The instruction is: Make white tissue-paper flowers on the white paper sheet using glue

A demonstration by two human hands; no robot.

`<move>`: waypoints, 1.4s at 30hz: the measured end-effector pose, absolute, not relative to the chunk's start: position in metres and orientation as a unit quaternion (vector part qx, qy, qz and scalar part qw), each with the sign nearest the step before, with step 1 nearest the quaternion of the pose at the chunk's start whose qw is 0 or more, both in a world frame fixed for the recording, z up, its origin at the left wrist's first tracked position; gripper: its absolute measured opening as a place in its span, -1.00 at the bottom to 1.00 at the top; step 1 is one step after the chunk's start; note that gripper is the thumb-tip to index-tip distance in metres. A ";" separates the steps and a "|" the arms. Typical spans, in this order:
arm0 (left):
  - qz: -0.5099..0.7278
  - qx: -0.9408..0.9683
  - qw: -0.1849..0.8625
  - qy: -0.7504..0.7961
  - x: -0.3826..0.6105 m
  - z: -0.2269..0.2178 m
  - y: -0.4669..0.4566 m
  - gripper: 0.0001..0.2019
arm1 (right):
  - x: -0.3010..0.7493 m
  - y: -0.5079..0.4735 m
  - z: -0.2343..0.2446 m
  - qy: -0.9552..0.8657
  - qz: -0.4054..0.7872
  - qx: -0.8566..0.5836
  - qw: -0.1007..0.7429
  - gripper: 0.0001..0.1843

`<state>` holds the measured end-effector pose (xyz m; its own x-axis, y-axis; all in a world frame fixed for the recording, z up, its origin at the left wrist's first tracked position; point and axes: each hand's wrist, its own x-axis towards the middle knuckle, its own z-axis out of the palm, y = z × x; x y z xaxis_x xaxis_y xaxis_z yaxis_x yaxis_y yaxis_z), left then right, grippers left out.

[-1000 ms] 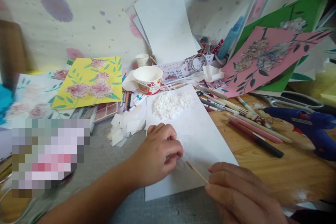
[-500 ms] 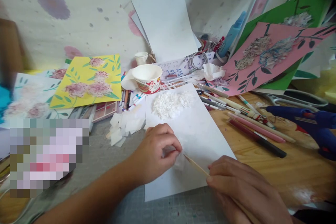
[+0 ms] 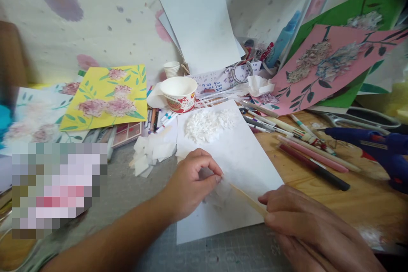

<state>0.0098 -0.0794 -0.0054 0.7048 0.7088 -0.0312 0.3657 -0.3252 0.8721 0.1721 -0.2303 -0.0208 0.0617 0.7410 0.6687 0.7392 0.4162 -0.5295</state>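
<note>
A white paper sheet (image 3: 251, 170) lies at the centre, with a cluster of crumpled white paper bits (image 3: 207, 126) on its far part. Over the sheet, my left hand (image 3: 194, 182) has thumb and forefinger pinched on a thin, whitish piece of tissue (image 3: 219, 193), blurred and partly hidden. My right hand (image 3: 306, 216) is closed around a thin wooden stick (image 3: 250, 199). The stick's narrow tip points at my left fingertips, with a small gap between. Loose white paper pieces (image 3: 151, 153) lie left of the sheet.
A paper bowl (image 3: 178, 93) stands behind the sheet. Pens and brushes (image 3: 306, 153), scissors (image 3: 360, 119) and a blue glue gun (image 3: 363, 138) lie right. Flower pictures on yellow card (image 3: 105, 97) and pink card (image 3: 338, 68) flank the area. A grey cutting mat (image 3: 124, 191) lies beneath.
My right hand has drawn back to the right with the stick, so its tip is farther from my left fingertips. My left hand has shifted only slightly and still pinches.
</note>
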 end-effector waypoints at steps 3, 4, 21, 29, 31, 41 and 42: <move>0.176 0.806 0.458 0.331 0.011 -0.008 -0.081 -0.91 | 0.168 -0.223 -0.011 -0.711 0.055 -0.508 0.484 -0.76; 0.173 0.809 0.455 0.329 0.011 -0.008 -0.082 -0.90 | 0.166 -0.222 -0.010 -0.720 0.069 -0.505 0.470 -0.74; 0.118 0.870 0.369 0.305 0.008 -0.005 -0.083 -0.73 | 0.163 -0.216 -0.007 -0.729 0.133 -0.534 0.408 -0.73; 0.105 0.911 0.307 0.255 0.006 -0.002 -0.082 -0.81 | 0.161 -0.212 -0.001 -0.740 0.153 -0.545 0.363 -0.72; 0.108 0.916 0.290 0.257 0.006 -0.003 -0.081 -0.80 | 0.161 -0.214 -0.004 -0.739 0.145 -0.539 0.378 -0.73; 0.103 0.929 0.268 0.235 -0.001 0.000 -0.076 -0.80 | 0.171 -0.228 -0.016 -0.672 0.124 -0.538 0.494 -0.76; 0.103 0.929 0.269 0.233 -0.001 0.001 -0.075 -0.80 | 0.171 -0.227 -0.015 -0.676 0.123 -0.533 0.494 -0.77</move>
<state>-0.0013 -0.0753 0.0006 0.8701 0.4886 0.0653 0.3781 -0.7464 0.5477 0.1713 -0.2267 -0.0154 0.0552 0.8424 0.5361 0.5986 0.4018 -0.6930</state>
